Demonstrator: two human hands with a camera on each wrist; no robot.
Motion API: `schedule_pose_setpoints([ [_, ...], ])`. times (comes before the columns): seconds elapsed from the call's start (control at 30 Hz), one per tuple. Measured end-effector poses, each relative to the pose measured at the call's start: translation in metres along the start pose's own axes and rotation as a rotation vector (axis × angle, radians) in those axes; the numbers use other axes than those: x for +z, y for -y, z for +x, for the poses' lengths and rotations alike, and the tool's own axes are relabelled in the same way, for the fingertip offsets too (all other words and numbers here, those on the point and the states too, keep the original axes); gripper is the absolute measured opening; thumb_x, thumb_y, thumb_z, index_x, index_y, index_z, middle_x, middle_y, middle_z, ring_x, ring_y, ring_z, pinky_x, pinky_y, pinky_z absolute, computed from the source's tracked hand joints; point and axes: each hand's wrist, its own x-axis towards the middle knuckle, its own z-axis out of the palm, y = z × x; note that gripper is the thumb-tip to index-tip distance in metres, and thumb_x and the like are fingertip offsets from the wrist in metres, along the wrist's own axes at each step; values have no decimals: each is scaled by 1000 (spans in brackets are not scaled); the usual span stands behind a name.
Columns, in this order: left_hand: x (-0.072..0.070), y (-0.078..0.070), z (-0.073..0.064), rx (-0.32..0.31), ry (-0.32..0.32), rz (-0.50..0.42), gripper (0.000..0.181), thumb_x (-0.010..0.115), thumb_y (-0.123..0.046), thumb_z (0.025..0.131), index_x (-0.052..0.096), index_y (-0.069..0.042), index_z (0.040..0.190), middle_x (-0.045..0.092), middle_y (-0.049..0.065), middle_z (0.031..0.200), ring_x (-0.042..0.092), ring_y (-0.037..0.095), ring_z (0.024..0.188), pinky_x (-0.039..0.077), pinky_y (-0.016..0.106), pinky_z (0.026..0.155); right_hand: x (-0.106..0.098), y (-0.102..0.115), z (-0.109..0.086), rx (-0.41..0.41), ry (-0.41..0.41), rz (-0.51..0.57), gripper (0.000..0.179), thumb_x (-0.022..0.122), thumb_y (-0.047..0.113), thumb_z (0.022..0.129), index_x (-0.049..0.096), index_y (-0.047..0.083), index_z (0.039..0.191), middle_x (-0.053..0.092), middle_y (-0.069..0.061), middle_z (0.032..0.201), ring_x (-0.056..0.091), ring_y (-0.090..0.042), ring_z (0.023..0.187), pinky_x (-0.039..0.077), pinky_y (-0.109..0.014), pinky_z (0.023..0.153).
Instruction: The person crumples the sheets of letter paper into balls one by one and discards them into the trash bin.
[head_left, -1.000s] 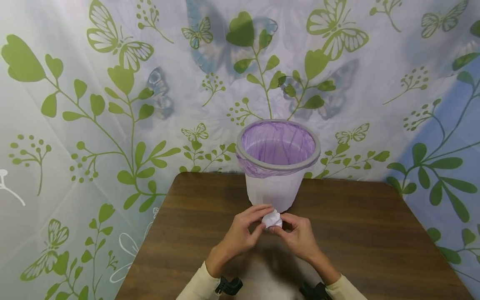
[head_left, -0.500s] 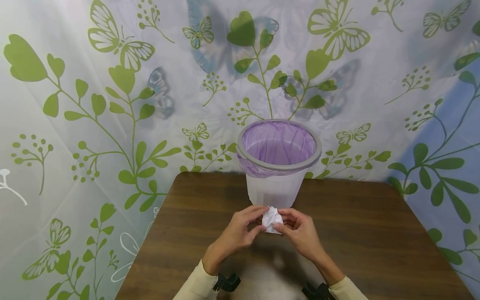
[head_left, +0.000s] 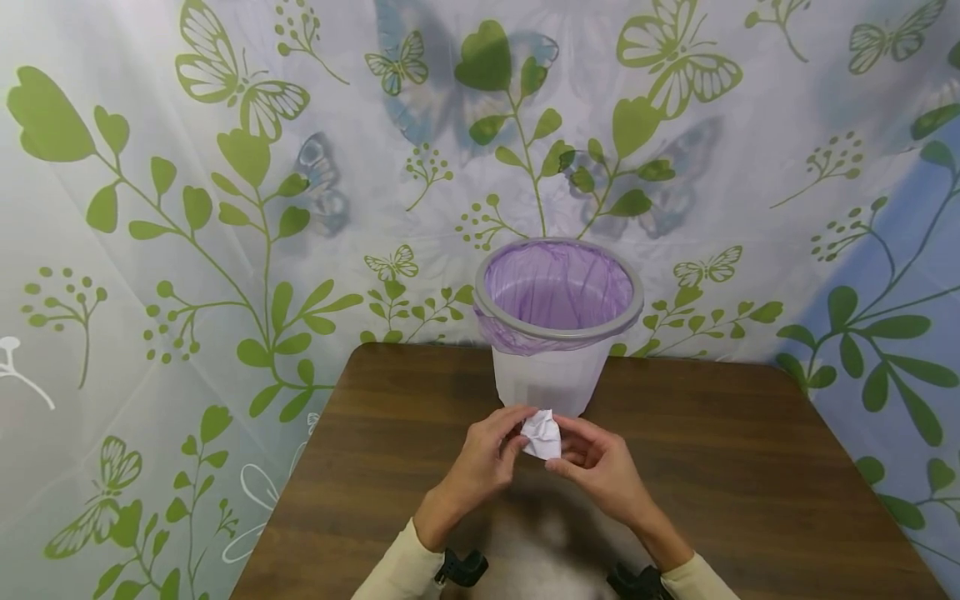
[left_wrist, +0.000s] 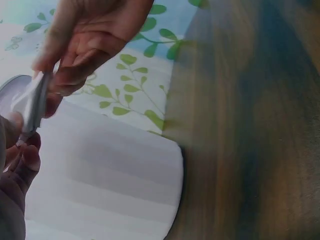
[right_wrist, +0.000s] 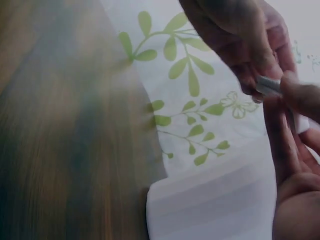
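A small white piece of crumpled paper (head_left: 542, 435) is held up between both hands, low in front of the bin. My left hand (head_left: 480, 458) pinches its left side between thumb and fingers. On the other side, my right hand (head_left: 609, 477) has its fingertips at the top right edge and its thumb at the lower corner. The left wrist view shows the folded paper (left_wrist: 34, 102) edge-on, with digits of both hands on it. Part of the paper is hidden behind the fingers in the right wrist view.
A white bin (head_left: 551, 375) with a grey rim and a purple liner bag (head_left: 555, 287) stands at the back of the brown wooden table (head_left: 712, 450). Behind it hangs a curtain (head_left: 420, 92) printed with green leaves and butterflies. Dark straps circle both wrists.
The paper has been turned and shifted between the fingers, and its shape and visible face have changed. My right fingers have spread a little wider around it. The bin has stayed put.
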Motion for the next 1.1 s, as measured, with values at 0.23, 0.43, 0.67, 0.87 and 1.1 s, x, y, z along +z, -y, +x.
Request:
schedule_pose_setpoints([
  [0.23, 0, 5, 3, -37, -41, -32, 35, 75, 11, 95, 73, 1, 129, 74, 10, 105, 66, 16, 86, 58, 17, 71, 3, -2, 1, -134, -33, -182, 70, 84, -15, 86, 59, -6, 151, 65, -32, 141, 78, -17, 109, 67, -31, 87],
  [0.43, 1, 7, 1, -34, -55, -80, 36, 76, 12, 94, 74, -1, 128, 76, 9, 103, 69, 16, 84, 63, 24, 69, 3, -5, 1, -172, 4, -212, 70, 83, -17, 86, 58, -7, 151, 66, -32, 143, 76, -15, 115, 65, -29, 92],
  [0.67, 1, 7, 2, -56, -111, -103, 33, 82, 9, 91, 76, 1, 123, 75, 10, 96, 72, 20, 80, 64, 26, 67, 5, -2, 3, -252, -3, -304, 65, 84, -17, 84, 63, -9, 146, 74, -27, 129, 77, -16, 109, 65, -27, 92],
  [0.87, 2, 5, 3, -47, -106, -98, 32, 80, 10, 93, 75, 3, 124, 75, 13, 98, 71, 20, 80, 62, 21, 69, 8, -1, 3, -320, -41, -424, 64, 86, -17, 82, 66, -10, 142, 76, -24, 125, 78, -19, 99, 63, -20, 87],
  [1.1, 4, 4, 3, -23, -60, -83, 40, 80, 7, 94, 72, 4, 133, 76, 15, 110, 70, 20, 88, 64, 25, 74, 8, -2, 4, -388, -83, -539, 63, 87, -18, 80, 69, -8, 139, 77, -17, 118, 77, -21, 93, 61, -15, 86],
])
